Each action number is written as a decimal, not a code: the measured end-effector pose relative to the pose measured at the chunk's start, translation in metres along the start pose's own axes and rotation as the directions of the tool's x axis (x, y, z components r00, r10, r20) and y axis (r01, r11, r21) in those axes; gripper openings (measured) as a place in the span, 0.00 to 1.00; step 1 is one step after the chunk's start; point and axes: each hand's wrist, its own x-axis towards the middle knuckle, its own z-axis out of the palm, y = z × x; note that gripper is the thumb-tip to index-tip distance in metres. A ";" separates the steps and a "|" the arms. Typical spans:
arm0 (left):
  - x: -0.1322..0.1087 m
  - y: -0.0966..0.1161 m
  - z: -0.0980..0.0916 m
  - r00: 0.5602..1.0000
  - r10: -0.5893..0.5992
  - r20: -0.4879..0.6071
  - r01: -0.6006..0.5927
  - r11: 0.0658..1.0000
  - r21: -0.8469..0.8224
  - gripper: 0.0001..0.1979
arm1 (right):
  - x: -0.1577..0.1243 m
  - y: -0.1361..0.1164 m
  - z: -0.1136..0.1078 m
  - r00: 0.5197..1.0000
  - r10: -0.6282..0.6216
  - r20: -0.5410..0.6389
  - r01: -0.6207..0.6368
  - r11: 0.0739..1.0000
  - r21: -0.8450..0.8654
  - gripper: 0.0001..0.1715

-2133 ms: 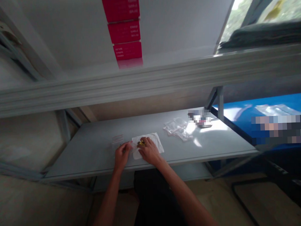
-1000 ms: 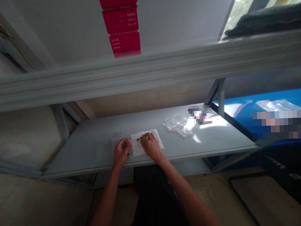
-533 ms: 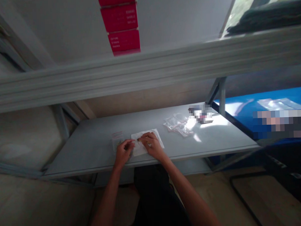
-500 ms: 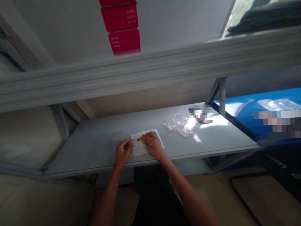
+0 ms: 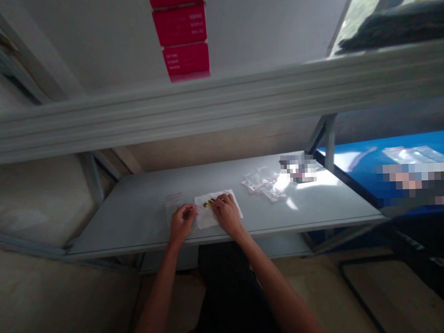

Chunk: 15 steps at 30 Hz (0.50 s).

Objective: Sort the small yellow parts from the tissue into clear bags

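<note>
A white sheet (image 5: 208, 218), paper or thin cloth, lies near the front edge of the grey shelf. Several small yellow-and-dark pieces (image 5: 209, 203) sit in a slanting row on its upper part. My right hand (image 5: 227, 214) rests over the sheet's right half, fingers bent together with their tips at the pieces; some are hidden under it. At the sheet's left edge, my left hand (image 5: 181, 223) has thumb and fingers pinched; what they hold is too small to make out. A clear zip bag (image 5: 173, 202) lies partly beneath the left hand, with yellow bits beside it.
More clear plastic bags (image 5: 264, 183) lie to the right on the grey shelf (image 5: 136, 203). A metal beam (image 5: 220, 108) crosses above, below stacked red boxes (image 5: 187, 61). At far right, a blue surface (image 5: 363, 144) holds plastic bags and a blurred-out patch.
My right hand's fingers have drawn in, and the small pieces now show more clearly in a row. The left hand stays pinched in nearly the same spot. The view has shifted slightly.
</note>
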 end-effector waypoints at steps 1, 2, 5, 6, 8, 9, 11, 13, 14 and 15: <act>0.000 -0.001 0.000 1.000 -0.002 0.009 0.002 1.000 0.009 0.18 | 0.000 0.001 0.000 1.000 0.010 -0.013 -0.009 0.998 0.059 0.07; 0.001 -0.002 0.000 1.000 -0.003 0.021 0.002 1.000 0.023 0.18 | 0.000 0.001 -0.001 1.000 0.021 -0.021 -0.018 0.991 0.129 0.06; 0.002 -0.004 0.000 0.997 0.015 0.070 -0.021 0.996 0.084 0.18 | 0.000 0.000 -0.003 1.000 0.011 -0.010 -0.007 0.941 0.339 0.04; 0.003 -0.004 0.000 0.995 0.025 0.092 -0.035 0.993 0.112 0.18 | 0.000 -0.001 -0.004 1.000 -0.023 0.003 0.020 0.923 0.384 0.03; 0.003 -0.004 0.000 0.990 0.045 0.130 -0.065 0.986 0.155 0.18 | 0.001 -0.004 -0.006 0.992 -0.125 0.028 0.101 0.900 0.424 0.03; 0.004 -0.004 0.000 0.989 0.050 0.141 -0.074 0.983 0.166 0.18 | 0.001 -0.005 -0.007 0.984 -0.173 0.037 0.141 0.894 0.426 0.04; 0.004 -0.005 -0.001 0.990 0.053 0.134 -0.075 0.983 0.169 0.19 | 0.001 -0.005 -0.009 0.980 -0.196 0.028 0.169 0.903 0.396 0.06; 0.004 -0.005 -0.001 0.994 0.038 0.102 -0.053 0.987 0.154 0.20 | 0.001 -0.005 -0.009 0.993 -0.113 -0.015 0.112 0.945 0.308 0.09; 0.004 -0.005 -0.002 0.996 0.026 0.085 -0.038 0.989 0.142 0.20 | 0.001 -0.005 -0.009 0.998 -0.057 -0.040 0.065 0.967 0.246 0.10; 0.004 -0.006 -0.002 0.998 0.015 0.069 -0.023 0.992 0.128 0.20 | 0.000 -0.004 -0.008 0.998 -0.009 -0.058 0.019 0.984 0.178 0.10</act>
